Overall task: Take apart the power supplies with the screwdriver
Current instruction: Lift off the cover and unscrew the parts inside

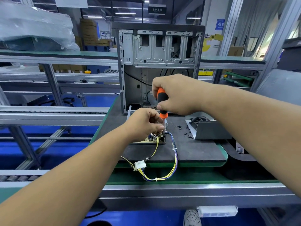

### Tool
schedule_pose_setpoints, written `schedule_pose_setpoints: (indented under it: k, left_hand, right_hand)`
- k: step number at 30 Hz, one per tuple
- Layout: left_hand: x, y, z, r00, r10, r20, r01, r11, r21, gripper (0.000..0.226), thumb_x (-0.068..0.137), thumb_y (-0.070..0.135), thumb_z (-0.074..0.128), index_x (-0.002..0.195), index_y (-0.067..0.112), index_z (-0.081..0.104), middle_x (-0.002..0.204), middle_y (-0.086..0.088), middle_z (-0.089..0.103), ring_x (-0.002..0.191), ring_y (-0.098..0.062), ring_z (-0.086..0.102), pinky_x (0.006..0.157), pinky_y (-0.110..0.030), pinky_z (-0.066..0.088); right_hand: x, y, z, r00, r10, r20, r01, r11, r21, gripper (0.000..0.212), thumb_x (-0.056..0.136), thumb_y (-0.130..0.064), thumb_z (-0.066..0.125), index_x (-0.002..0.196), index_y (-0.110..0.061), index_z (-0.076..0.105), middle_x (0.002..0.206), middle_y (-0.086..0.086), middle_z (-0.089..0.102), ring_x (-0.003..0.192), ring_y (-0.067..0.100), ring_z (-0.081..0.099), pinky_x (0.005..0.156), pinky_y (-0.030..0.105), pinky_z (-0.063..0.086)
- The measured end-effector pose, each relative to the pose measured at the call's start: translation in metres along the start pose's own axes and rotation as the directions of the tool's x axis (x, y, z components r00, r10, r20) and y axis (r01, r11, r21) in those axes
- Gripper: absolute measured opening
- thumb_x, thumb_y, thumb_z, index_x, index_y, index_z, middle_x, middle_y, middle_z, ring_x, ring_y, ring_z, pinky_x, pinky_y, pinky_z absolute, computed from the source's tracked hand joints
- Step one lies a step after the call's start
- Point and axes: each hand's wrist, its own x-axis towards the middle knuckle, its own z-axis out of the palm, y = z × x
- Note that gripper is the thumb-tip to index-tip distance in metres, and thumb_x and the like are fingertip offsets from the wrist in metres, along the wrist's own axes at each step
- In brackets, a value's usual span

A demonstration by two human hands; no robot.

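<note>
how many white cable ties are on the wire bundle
3 show on the wire bundle: one high on the right loop, one on the left branch above the white connector, one at the loop's bottom. Others may be hidden.

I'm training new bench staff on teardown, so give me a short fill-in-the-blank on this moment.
1. The right hand grips a screwdriver whose handle is black and ____.
2. The left hand steadies the screwdriver's ____ just above the circuit board.
3. The wire bundle hangs over the mat's front edge and ends in a ____ connector.
4. Loose black ____ lie beside the removed fan cover.

Missing words: orange; shaft; white; screws
</note>
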Motion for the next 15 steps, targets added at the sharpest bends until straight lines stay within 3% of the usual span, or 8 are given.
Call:
schedule_pose_setpoints:
  k: [6,9,12,15]
  left_hand:
    - [0.003,-0.005,0.010,1.000,0.024,0.006,-0.024,0.999,-0.022,0.051,0.090,0.001,0.074,0.059,0.041,0.067,0.067,0.015,0.069,0.061,0.003,0.058,0.063,-0.014,0.045]
    - [0.001,-0.009,0.011,1.000,0.025,0.007,-0.024,1.000,-0.009,0.045,0.093,0.002,0.070,0.064,0.036,0.064,0.074,0.006,0.071,0.065,-0.002,0.059,0.065,-0.019,0.048]
    - [-0.001,-0.008,0.013,0.999,0.039,0.032,-0.040,0.999,0.034,0.034,0.095,0.002,0.065,0.073,0.028,0.062,0.062,0.022,0.062,0.055,0.005,0.052,0.057,-0.008,0.041]
    - [-0.002,-0.007,0.013,0.998,0.049,0.041,-0.052,0.996,0.078,0.032,0.096,0.002,0.064,0.075,0.026,0.061,0.060,0.027,0.060,0.053,0.006,0.052,0.056,-0.006,0.040]
  right_hand:
    - [0.000,0.005,0.012,1.000,0.031,-0.006,-0.030,0.999,0.030,0.025,0.086,-0.032,0.076,0.102,-0.030,0.057,0.086,-0.018,0.055,0.085,0.016,0.055,0.071,0.032,0.041]
    - [-0.001,0.007,0.016,0.999,0.035,-0.020,-0.034,0.999,0.042,0.025,0.086,-0.033,0.076,0.102,-0.030,0.056,0.086,-0.018,0.056,0.082,0.012,0.054,0.065,0.031,0.040]
    - [-0.003,0.007,0.019,0.999,0.031,-0.026,-0.029,0.998,0.051,0.026,0.086,-0.032,0.076,0.102,-0.030,0.056,0.085,-0.016,0.055,0.078,0.002,0.052,0.060,0.027,0.038]
    - [-0.004,0.005,0.019,0.999,0.036,-0.023,-0.035,0.999,0.026,0.026,0.087,-0.035,0.076,0.101,-0.028,0.056,0.082,-0.016,0.055,0.075,0.000,0.050,0.057,0.025,0.035]
